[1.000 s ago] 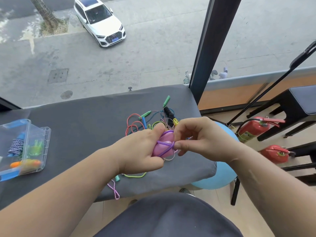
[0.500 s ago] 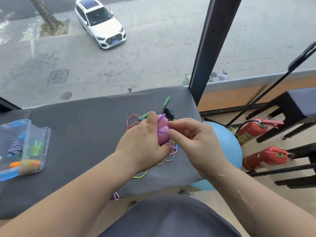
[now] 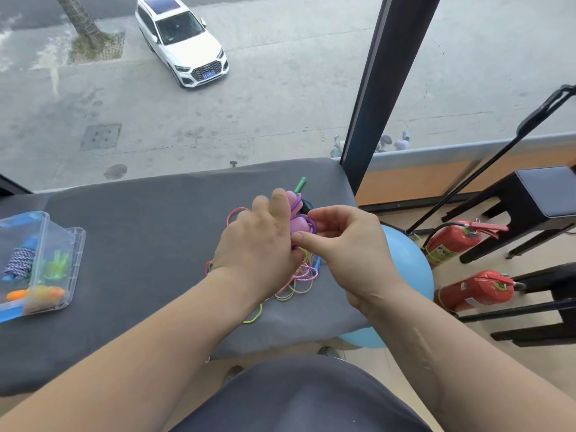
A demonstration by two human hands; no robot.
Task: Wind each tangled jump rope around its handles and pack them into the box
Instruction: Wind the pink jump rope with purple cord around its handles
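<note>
Jump rope [image 3: 300, 223] in left hand [image 3: 258, 241] and right hand [image 3: 346, 241], four-ring badge [image 3: 208, 69] on car [image 3: 184, 42]

Both forearms [image 3: 140, 353] are bare, with a dark grey garment [image 3: 299, 397] below them.

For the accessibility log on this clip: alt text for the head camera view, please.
The left hand grips pink handles of a jump rope while the right hand pinches the purple cord wound round them, above a grey-covered table. Tangled ropes lie beneath; a clear box at far left holds wound ropes.
</note>
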